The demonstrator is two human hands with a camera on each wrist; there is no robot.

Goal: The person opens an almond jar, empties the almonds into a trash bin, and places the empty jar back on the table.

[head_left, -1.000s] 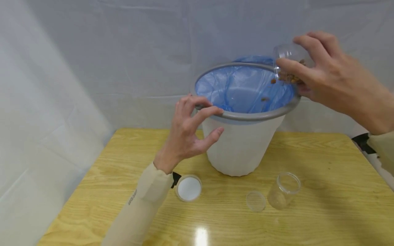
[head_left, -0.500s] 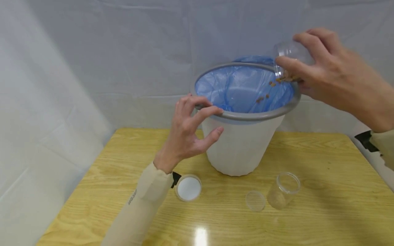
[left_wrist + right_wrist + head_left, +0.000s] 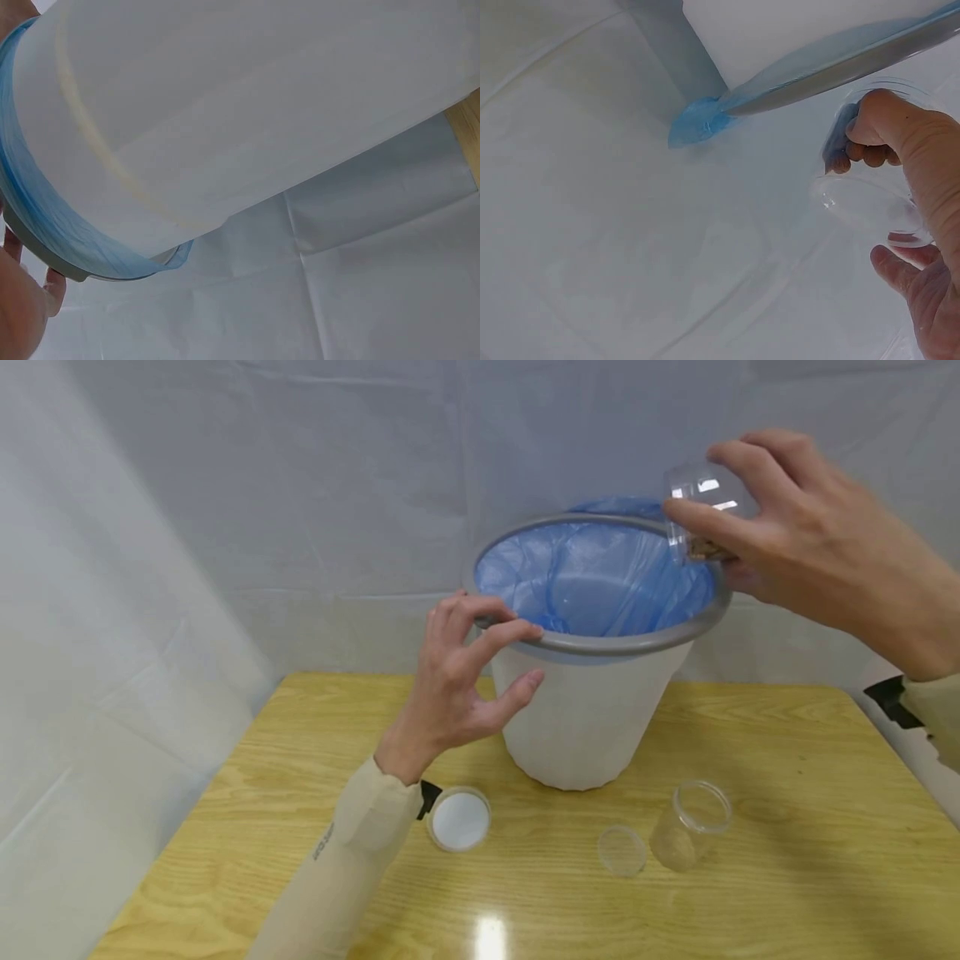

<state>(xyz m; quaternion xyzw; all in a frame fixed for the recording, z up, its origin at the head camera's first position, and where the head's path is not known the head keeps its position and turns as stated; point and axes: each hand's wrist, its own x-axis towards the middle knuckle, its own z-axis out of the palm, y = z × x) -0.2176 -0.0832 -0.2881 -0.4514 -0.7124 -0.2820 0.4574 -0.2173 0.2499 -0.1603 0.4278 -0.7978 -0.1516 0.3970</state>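
In the head view my right hand [image 3: 817, 527] grips a clear jar [image 3: 708, 497], tipped on its side over the bin's right rim. A few small brown pieces [image 3: 705, 550] lie along its lower wall. Through the clear wall in the right wrist view, fingertips of the right hand [image 3: 922, 180] show. Below the jar's mouth stands a white bin [image 3: 592, 718] with a grey rim and a blue liner bag [image 3: 600, 577]. My left hand [image 3: 457, 681] rests bent fingers on the rim's near left side, its thumb apart from the bin wall.
The bin stands on a wooden table [image 3: 322, 735]. In front of it lie a round white-faced lid [image 3: 460, 820], a clear disc [image 3: 622, 850] and a second clear jar [image 3: 690, 827], upright. Pale sheeting [image 3: 337, 485] hangs behind the table.
Brown and orange pieces dropped from the tipped jar into the bin; none is seen falling now, and fewer show inside the jar. The left hand has stayed on the rim.
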